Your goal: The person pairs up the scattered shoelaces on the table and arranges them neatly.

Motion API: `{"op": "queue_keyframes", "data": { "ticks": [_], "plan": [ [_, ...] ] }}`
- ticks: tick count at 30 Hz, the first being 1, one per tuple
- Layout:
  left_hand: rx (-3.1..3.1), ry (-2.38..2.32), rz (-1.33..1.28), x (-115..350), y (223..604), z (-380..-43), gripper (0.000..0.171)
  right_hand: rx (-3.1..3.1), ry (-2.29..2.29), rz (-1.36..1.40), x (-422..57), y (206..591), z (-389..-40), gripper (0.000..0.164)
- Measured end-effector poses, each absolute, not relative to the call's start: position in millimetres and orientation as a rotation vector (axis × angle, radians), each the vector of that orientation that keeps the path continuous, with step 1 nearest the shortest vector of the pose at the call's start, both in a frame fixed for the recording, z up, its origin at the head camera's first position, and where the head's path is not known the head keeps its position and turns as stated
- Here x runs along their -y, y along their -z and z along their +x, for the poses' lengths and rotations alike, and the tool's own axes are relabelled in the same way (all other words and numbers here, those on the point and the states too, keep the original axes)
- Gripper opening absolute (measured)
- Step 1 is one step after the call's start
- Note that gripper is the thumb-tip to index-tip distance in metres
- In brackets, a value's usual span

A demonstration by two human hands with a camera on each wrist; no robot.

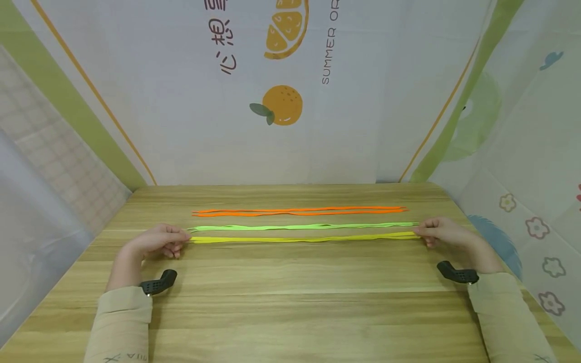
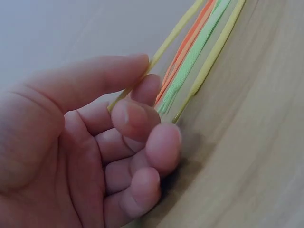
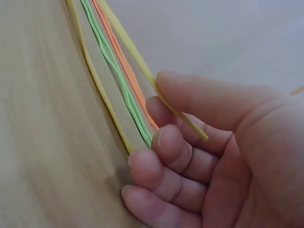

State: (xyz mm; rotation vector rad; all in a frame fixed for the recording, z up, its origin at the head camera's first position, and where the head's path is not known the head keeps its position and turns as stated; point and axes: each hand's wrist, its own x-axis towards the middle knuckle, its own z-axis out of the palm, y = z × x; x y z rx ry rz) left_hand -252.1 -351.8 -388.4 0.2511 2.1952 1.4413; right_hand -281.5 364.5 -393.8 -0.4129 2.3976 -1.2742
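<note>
A yellow shoelace (image 2: 175, 34) is stretched between both hands, raised off the table in the wrist views. My left hand (image 1: 160, 241) pinches one end between thumb and index finger, the other fingers loosely curled. At the opposite end, my right hand (image 1: 447, 235) pinches the same lace (image 3: 130, 45) the same way, its tip poking out past the thumb. A second yellow shoelace (image 3: 97, 83) lies straight on the tabletop beneath. Just beyond it run green shoelaces (image 1: 290, 227) side by side, and farther back orange shoelaces (image 1: 290, 210), all roughly parallel.
The wooden table (image 1: 295, 312) reaches toward me in front of the laces. Behind its far edge hangs a white cloth (image 1: 204, 131) with orange fruit prints. Black wrist mounts (image 1: 159, 282) sit on both forearms.
</note>
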Motion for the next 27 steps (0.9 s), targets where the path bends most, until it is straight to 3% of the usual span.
{"op": "queue_keyframes", "data": {
  "ticks": [9,27],
  "plan": [
    [-2.226,-1.426,0.225,351.8,389.2,-252.2,0.027,-2.369,1.272,-0.462,-366.5,396.3,-282.3,0.03],
    [-2.362,-1.306,0.08,345.7,386.7,-247.4,0.026,-2.48,1.133,-0.283,-363.2,392.6,-276.7,0.033]
  ]
}}
